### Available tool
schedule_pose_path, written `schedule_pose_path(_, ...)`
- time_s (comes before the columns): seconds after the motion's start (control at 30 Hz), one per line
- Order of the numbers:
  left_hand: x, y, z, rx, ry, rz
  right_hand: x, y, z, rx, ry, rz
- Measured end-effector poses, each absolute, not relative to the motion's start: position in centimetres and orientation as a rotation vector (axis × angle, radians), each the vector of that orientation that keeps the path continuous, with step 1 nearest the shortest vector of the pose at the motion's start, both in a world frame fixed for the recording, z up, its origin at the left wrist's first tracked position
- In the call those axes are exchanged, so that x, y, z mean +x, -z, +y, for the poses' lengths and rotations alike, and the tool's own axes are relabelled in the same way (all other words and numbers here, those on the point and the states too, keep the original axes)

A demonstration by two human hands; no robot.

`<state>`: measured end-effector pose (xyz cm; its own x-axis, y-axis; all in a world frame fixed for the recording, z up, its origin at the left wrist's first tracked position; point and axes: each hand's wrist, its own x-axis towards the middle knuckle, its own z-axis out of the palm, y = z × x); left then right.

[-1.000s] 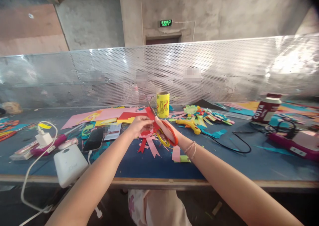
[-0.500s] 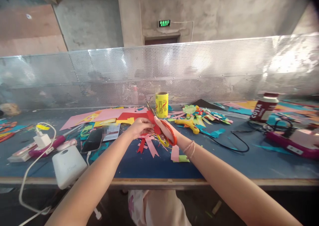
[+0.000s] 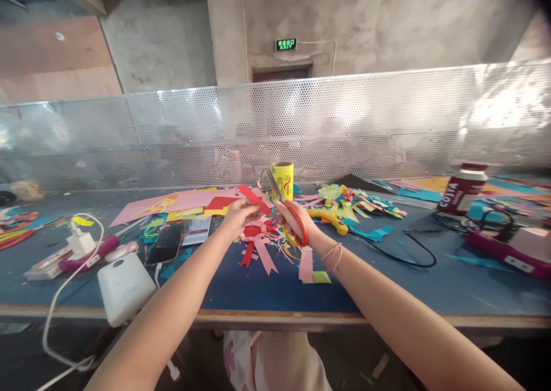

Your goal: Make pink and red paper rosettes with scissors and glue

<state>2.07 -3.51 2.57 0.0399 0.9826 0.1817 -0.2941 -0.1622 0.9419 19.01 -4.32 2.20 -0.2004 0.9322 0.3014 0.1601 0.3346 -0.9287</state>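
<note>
My left hand [image 3: 239, 217] pinches a narrow red paper strip [image 3: 255, 198], which slants up and away above the table. Close to its right, my right hand [image 3: 297, 219] grips scissors [image 3: 303, 230] with red and yellow handles, blades pointing up and forward. The blades pass in front of a yellow cylinder [image 3: 287, 178] with a hollow top. Under both hands lie cut red and pink paper ribbons, among them a pink piece with a notched end [image 3: 266, 256], and many thin scraps. A pink strip [image 3: 306, 264] rests by my right wrist.
Behind my left hand lie pink paper sheets [image 3: 146, 205] and a phone [image 3: 164, 245]. A white charger box [image 3: 124, 287] and cables sit left. To the right are a yellow glue gun [image 3: 329, 219], a pile of colored ribbons [image 3: 348, 198], a Costa bottle [image 3: 462, 190] and a purple power strip [image 3: 495, 246].
The scissors and red paper have come apart. A red strip now shows clearly in my left hand, while the larger red piece between the hands is no longer seen there.
</note>
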Motion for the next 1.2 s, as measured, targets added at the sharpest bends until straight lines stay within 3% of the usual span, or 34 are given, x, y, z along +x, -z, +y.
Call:
schedule_pose_path(0.43, 2.5, -2.5, -3.9, 1.151, -1.402, 0.86, 18.3, -1.6, -4.8, -0.993, -0.869, -1.703)
schedule_pose_path(0.93, 1.2, -3.1, -2.7, 0.913, -1.865, 0.773, 18.7, -0.7, -3.3, -1.023, -0.751, -1.85)
schedule_pose_path(1.2, 0.6, -3.7, -2.6, 0.845, -1.925, 0.709, 18.6, -0.7, -3.3, -1.079, -0.69, -2.001)
